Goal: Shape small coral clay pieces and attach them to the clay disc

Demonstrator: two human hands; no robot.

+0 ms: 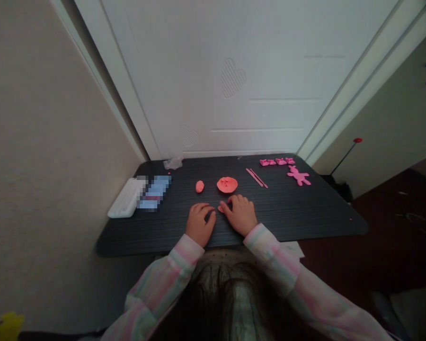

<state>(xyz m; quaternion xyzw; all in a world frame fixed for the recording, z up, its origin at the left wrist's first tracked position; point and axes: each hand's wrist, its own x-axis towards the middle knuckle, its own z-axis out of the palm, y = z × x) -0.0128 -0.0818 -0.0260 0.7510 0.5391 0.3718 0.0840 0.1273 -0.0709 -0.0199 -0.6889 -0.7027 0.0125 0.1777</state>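
My left hand (200, 223) rests on the dark table with its fingers curved, and a gap shows between thumb and forefinger with nothing in it. Close by on the right, my right hand (241, 215) has its thumb against a small coral piece of modelling clay (220, 209); the hand partly hides it. Just beyond the fingers sits a coral clay bowl shape (227, 185) with small folded bits inside. A coral clay lump (199, 186) lies to its left.
Two thin pink modelling tools (257, 178) lie right of the bowl shape. Farther right are several pink bow-like pieces (277, 162) and a pink flat figure (298, 175). A white tray (122, 199), a blurred blue packet (155, 193) and clear plastic wrap (173, 163) are at left. A white door (199, 94) stands behind.
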